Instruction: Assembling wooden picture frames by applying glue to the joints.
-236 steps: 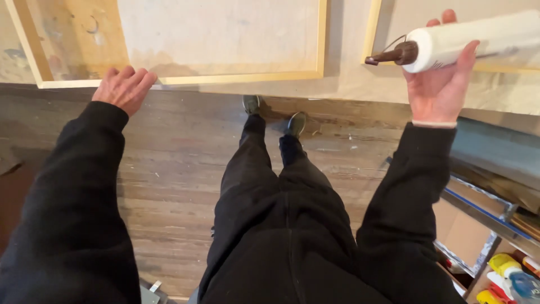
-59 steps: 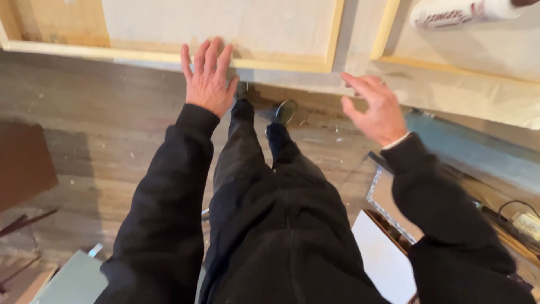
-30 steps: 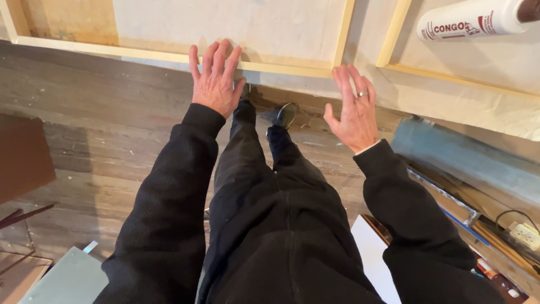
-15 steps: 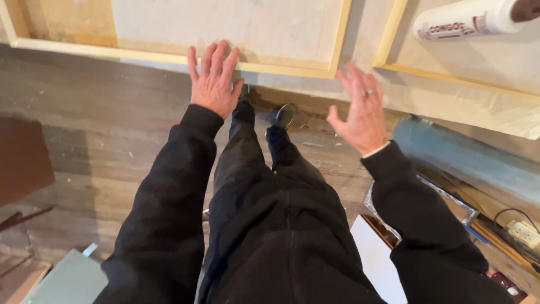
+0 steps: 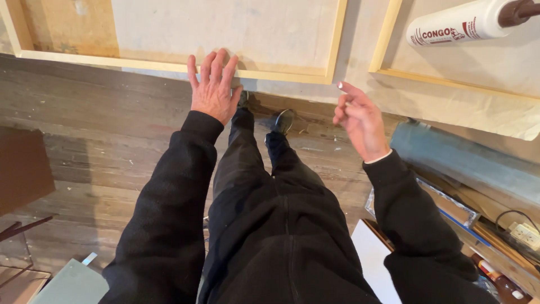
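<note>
Hands meet timber in the head view: our left hand (image 5: 212,87) lies flat, fingers spread, on the lower rail of the wooden frame (image 5: 236,70), a pale panel stretched inside it and propped just ahead of our dark trousers (image 5: 270,214) and shoes. Our right hand (image 5: 360,121) hangs in the air beside it, fingers loosely curled and pinching nothing, clear of both this frame and the second frame (image 5: 394,62) to the right. We judge the step to be steadying the frame with one palm; bringing the right hand in calls for a flat press on the same rail, near the right corner. A white adhesive tube (image 5: 467,22) with a brown nozzle rests well apart, high on the second panel. Room is good over the bare plank floor (image 5: 95,141) to our left; on our right it narrows, with a blue-grey roll (image 5: 467,163), boards, a cable and a bottle crowding the floor's edge.
</note>
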